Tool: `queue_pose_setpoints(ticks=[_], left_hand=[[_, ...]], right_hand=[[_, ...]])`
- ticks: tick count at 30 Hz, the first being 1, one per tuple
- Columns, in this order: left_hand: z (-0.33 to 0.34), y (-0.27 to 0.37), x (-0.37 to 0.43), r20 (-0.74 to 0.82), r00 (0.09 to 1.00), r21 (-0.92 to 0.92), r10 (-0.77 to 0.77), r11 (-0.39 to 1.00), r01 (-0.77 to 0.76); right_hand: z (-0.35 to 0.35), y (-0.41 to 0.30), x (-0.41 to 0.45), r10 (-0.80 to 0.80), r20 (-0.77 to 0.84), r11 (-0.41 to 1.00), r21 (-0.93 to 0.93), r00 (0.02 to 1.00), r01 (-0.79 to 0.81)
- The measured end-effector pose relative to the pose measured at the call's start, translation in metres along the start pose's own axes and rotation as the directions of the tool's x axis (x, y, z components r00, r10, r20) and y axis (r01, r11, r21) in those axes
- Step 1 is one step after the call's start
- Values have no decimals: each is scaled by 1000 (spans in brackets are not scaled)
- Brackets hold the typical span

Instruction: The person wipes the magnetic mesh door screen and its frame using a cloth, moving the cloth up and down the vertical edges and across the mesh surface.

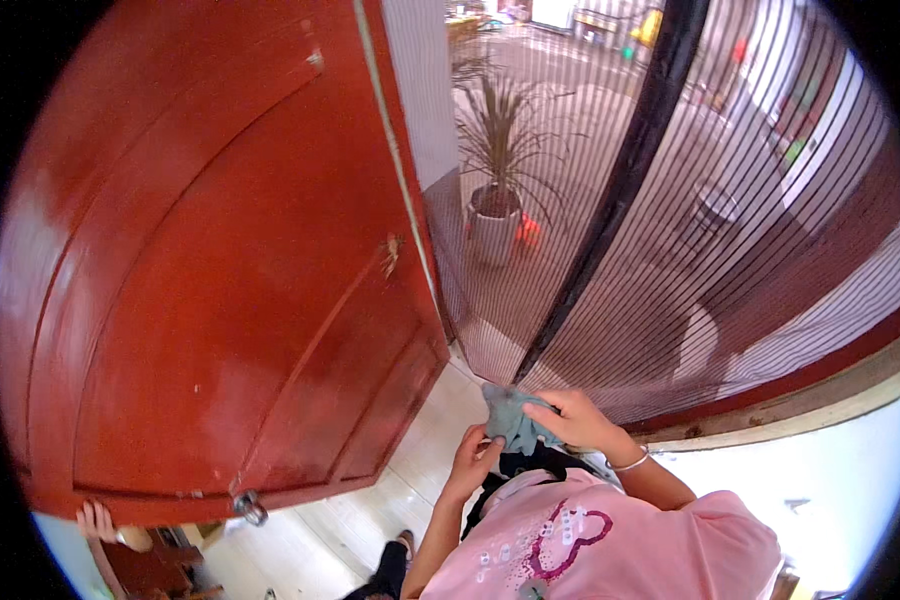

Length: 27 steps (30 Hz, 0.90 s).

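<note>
Both my hands grip a grey-green cloth (pixel 511 414) in front of my waist. The fabric is bunched and creased. My left hand (pixel 474 461) pinches its lower left edge between thumb and fingers. On the right side, my right hand (pixel 574 421) holds the cloth with the thumb on top; a light bangle circles that wrist. Just past the cloth hangs a striped mesh door curtain (pixel 592 315), with a dark vertical strip (pixel 615 195) running down to near my hands. To the left stands a red wooden door (pixel 255 285), apart from my left hand.
Another person's hand (pixel 97 521) rests on the door's edge at the lower left, near a metal doorknob (pixel 250 508). A dark-clothed leg and foot (pixel 401 546) show on the pale floor (pixel 330 529). Through the mesh, a potted spiky plant (pixel 495 217) is visible.
</note>
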<state>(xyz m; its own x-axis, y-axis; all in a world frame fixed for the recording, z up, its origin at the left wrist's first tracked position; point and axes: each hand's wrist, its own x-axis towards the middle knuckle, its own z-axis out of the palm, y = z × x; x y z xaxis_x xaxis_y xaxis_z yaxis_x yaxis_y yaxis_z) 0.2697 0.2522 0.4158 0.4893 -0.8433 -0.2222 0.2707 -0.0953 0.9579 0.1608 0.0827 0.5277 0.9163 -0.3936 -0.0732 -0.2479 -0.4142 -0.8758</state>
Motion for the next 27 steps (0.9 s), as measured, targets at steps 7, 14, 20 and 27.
queue_pose_setpoints(ticks=[7, 14, 20, 27], left_hand=[[6, 33, 67, 169, 986, -27, 13, 1000, -8], [13, 59, 164, 282, 945, 295, 167, 922, -251], [67, 148, 233, 529, 775, 259, 346, 804, -536], [95, 146, 319, 764, 552, 132, 334, 756, -641]], right_hand=[[-32, 37, 19, 161, -130, 665, 747, 978, -10], [-79, 24, 47, 93, -215, 279, 943, 972, 182], [-98, 19, 42, 238, -493, 55, 867, 837, 495], [-95, 5, 19, 374, -733, -67, 590, 569, 805]])
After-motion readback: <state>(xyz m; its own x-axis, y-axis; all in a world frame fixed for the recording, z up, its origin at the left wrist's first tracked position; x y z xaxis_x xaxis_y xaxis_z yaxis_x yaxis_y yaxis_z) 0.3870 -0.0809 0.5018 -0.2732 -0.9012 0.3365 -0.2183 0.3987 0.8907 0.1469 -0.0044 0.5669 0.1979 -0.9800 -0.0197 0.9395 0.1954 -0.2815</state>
